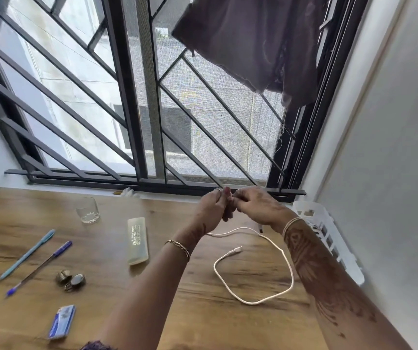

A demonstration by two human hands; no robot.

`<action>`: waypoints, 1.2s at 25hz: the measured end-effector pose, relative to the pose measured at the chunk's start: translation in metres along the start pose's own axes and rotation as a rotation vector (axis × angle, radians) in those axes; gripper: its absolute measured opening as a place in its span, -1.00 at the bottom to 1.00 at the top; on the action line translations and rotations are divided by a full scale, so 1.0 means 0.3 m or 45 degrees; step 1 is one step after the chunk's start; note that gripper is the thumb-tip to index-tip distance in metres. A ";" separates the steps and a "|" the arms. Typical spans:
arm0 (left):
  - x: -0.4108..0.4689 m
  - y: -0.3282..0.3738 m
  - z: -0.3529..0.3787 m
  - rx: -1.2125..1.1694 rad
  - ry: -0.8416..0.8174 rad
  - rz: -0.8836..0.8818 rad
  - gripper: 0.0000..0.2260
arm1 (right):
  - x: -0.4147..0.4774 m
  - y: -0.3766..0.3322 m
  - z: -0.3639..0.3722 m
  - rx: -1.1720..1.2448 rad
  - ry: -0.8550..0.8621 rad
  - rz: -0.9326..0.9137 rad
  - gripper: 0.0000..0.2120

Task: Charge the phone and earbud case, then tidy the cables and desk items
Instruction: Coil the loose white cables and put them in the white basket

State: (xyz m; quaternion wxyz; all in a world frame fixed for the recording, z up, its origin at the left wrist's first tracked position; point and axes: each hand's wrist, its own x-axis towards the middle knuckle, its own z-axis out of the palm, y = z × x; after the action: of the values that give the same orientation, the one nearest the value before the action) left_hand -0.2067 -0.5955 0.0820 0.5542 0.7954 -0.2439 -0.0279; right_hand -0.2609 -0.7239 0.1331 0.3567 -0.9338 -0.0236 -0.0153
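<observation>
The white cable point(266, 274) lies in a loose loop on the wooden desk point(203, 311), down around five o'clock from my hands, its free plug end point(235, 249) resting inside the loop. The other end climbs toward twelve o'clock and disappears between my palms — I read this as gathering the cable end to start coiling it, the slack left flat so it can feed without snagging.

My left hand point(211, 210) and right hand point(256, 207) meet at the far edge of the desk, just below the window frame point(152, 184), knuckles touching, fingers curled inward and pressed together on the cable end. Exactly what the fingertips pinch I cannot tell; they hide it. Both forearms reach forward, wrists raised off the wood.

At about three o'clock from the hands a white basket point(329, 223) sits against the wall, likely where tidied things go. Out at nine o'clock stands a small glass point(88, 210), with a pale case point(138, 241) nearer. At seven to eight o'clock lie two pens point(38, 265), some small metal pieces point(71, 278) and a blue packet point(62, 322) — all untidied, I judge. I see no phone or earbud case.
</observation>
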 end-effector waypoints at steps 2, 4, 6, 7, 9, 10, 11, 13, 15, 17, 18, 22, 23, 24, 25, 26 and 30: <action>-0.016 0.006 0.002 -0.097 -0.019 -0.067 -0.49 | -0.005 -0.003 -0.016 0.050 0.002 0.018 -0.72; -0.036 0.031 -0.001 -0.275 -0.067 -0.162 -0.42 | -0.005 -0.006 -0.024 0.068 -0.006 0.014 -0.70; -0.051 0.053 -0.004 -0.427 -0.095 -0.252 -0.42 | 0.000 -0.008 -0.023 0.084 0.024 0.033 -0.71; -0.056 0.058 -0.008 -0.463 -0.094 -0.283 -0.44 | 0.005 -0.007 -0.022 0.102 0.051 0.037 -0.72; -0.060 0.054 -0.019 -0.526 -0.093 -0.322 -0.46 | 0.013 0.000 -0.018 0.144 0.120 0.029 -0.78; -0.060 0.050 -0.022 -0.586 -0.103 -0.335 -0.47 | 0.016 0.005 -0.013 0.177 0.154 0.024 -0.79; -0.062 0.051 -0.023 -0.669 -0.116 -0.350 -0.49 | 0.018 0.008 -0.007 0.223 0.186 0.013 -0.80; -0.060 0.049 -0.025 -0.919 -0.133 -0.394 -0.55 | 0.021 0.009 0.006 0.292 0.224 -0.031 -0.84; -0.057 0.045 -0.032 -1.202 -0.128 -0.485 -0.57 | 0.024 0.014 0.017 0.235 0.227 -0.093 -0.86; -0.049 0.029 -0.041 -1.421 -0.145 -0.544 -0.53 | 0.026 0.034 0.025 0.081 0.250 -0.138 -0.91; -0.046 0.025 -0.045 -1.487 -0.154 -0.560 -0.51 | 0.024 0.046 0.028 0.028 0.266 -0.148 -0.93; -0.044 0.029 -0.043 -1.595 -0.186 -0.571 -0.51 | 0.009 0.053 0.066 0.049 0.311 -0.140 -0.91; -0.044 0.032 -0.039 -1.599 -0.183 -0.576 -0.51 | 0.007 0.049 0.075 0.055 0.325 -0.136 -0.90; -0.043 0.035 -0.036 -1.594 -0.177 -0.580 -0.52 | 0.008 0.048 0.083 0.060 0.335 -0.134 -0.91; -0.041 0.036 -0.034 -1.583 -0.167 -0.582 -0.52 | 0.009 0.048 0.089 0.081 0.339 -0.129 -0.91; -0.039 0.037 -0.033 -1.569 -0.153 -0.584 -0.52 | 0.010 0.046 0.092 0.131 0.338 -0.116 -0.90; -0.039 0.025 -0.036 -1.541 -0.105 -0.587 -0.51 | 0.004 0.034 0.108 0.636 0.343 0.026 -0.90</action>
State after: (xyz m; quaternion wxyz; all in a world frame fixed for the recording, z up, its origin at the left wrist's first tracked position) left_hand -0.2162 -0.5831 0.0902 0.8744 0.3728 -0.0291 -0.3091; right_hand -0.2589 -0.7097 0.1021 0.5759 -0.8067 0.0306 -0.1294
